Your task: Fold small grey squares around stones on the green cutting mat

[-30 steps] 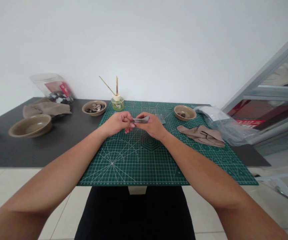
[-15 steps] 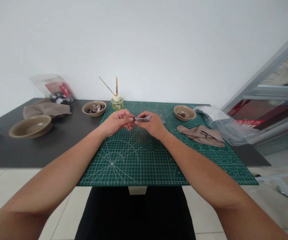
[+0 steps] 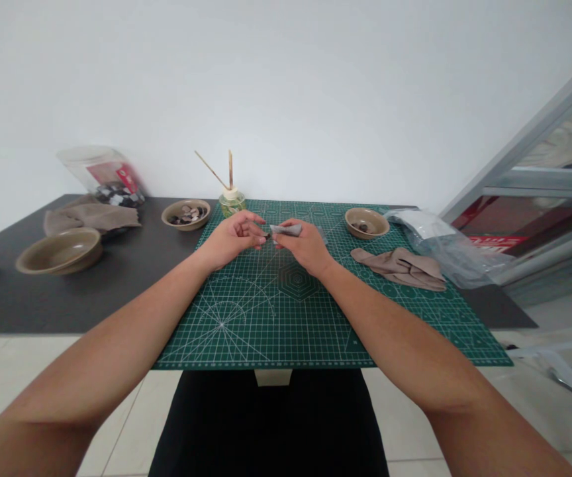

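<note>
Over the green cutting mat [image 3: 266,324], both my hands are close together. My left hand [image 3: 236,242] pinches a small dark piece [image 3: 267,235] between thumb and fingers; its exact kind is too small to make out. My right hand [image 3: 306,246] grips a folded grey sheet [image 3: 286,230], which looks like sandpaper, with its end close to the small piece. Whether the two touch I cannot tell. Behind my left hand stands a reed diffuser bottle [image 3: 232,199] with sticks in it.
Left on the dark table [image 3: 132,291] are a bowl [image 3: 187,225] of small flat pieces, a larger bowl [image 3: 60,255], a brown cloth [image 3: 92,217] and a tipped clear jar [image 3: 102,175]. To the right are another bowl [image 3: 367,232], a folded cloth [image 3: 400,268] and a plastic bag [image 3: 449,248].
My hands have drawn slightly apart, and the grey sheet has tilted so more of its face shows. The left fingers have spread a little.
</note>
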{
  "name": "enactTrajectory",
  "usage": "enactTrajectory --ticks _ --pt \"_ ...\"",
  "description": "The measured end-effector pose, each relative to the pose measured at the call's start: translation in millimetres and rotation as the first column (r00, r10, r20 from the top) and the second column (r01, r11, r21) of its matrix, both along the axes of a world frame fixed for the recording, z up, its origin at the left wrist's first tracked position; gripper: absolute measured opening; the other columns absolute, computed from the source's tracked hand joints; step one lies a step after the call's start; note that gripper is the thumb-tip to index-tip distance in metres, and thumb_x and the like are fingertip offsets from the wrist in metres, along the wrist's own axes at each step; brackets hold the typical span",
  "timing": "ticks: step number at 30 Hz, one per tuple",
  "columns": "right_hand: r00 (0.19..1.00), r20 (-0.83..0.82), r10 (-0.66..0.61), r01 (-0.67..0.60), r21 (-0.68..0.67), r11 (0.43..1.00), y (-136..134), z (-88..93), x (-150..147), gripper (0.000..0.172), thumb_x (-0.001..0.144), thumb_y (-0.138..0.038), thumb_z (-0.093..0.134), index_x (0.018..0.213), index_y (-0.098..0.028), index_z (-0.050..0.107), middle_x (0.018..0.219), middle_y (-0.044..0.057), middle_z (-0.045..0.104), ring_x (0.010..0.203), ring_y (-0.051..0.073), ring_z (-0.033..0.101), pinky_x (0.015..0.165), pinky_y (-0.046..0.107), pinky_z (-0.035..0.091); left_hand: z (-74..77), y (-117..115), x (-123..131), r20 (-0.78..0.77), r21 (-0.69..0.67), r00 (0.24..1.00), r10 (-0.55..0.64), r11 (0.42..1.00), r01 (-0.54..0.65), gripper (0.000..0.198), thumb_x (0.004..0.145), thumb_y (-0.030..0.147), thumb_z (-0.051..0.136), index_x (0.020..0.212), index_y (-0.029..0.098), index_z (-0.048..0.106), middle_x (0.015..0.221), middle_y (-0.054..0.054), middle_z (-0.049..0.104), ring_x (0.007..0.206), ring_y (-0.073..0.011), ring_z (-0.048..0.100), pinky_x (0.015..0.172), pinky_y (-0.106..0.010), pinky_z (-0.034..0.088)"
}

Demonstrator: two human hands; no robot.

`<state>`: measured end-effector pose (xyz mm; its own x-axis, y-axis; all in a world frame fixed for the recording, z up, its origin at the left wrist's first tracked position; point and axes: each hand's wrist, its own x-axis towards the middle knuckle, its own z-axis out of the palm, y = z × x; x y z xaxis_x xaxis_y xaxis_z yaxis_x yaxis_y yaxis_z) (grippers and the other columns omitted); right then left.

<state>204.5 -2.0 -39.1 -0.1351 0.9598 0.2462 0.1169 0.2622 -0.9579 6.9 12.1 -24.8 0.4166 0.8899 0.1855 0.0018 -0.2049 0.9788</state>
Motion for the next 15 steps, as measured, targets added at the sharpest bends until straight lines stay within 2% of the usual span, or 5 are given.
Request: enactTrajectory --ticks 6,11,15 --pt "0.998 0.043 0.056 -0.056 -0.003 0.998 -1.6 0.3 -1.2 0.019 0.074 -0.036 0.071 0.085 -0.022 0.063 0.067 -0.002 0.066 0.066 0.017 0.066 0.064 0.031 0.05 -2.0 1.3 1.7 -0.028 -0.049 0.999 -0.031 0.998 0.029 0.038 0.06 0.017 0.085 0.092 0.013 0.066 0.082 -0.002 0.075 0.078 -0.0133 0.071 0.085 -0.031 0.057" --pt "0.989 0.143 0.045 -0.054 0.056 0.997 -5.6 6.2 0.1 0.023 0.068 -0.035 0.075 0.082 -0.021 0.064 0.066 -0.004 0.062 0.062 0.013 0.056 0.06 0.027 0.041 -3.3 2.0 0.5 -0.053 -0.087 0.999 -0.012 0.996 0.008 0.033 0.058 0.022 0.087 0.085 0.013 0.069 0.08 -0.003 0.077 0.077 -0.0152 0.072 0.085 -0.034 0.056" --pt "0.989 0.131 0.065 -0.072 0.05 0.996 -5.5 6.9 0.4 0.024 0.067 -0.034 0.076 0.082 -0.021 0.064 0.065 -0.005 0.06 0.061 0.012 0.052 0.06 0.027 0.039 -3.7 2.8 -0.7 -0.072 -0.084 0.997 -0.001 0.996 -0.005 0.034 0.058 0.024 0.088 0.084 0.014 0.07 0.078 -0.003 0.077 0.076 -0.0164 0.072 0.083 -0.034 0.057"
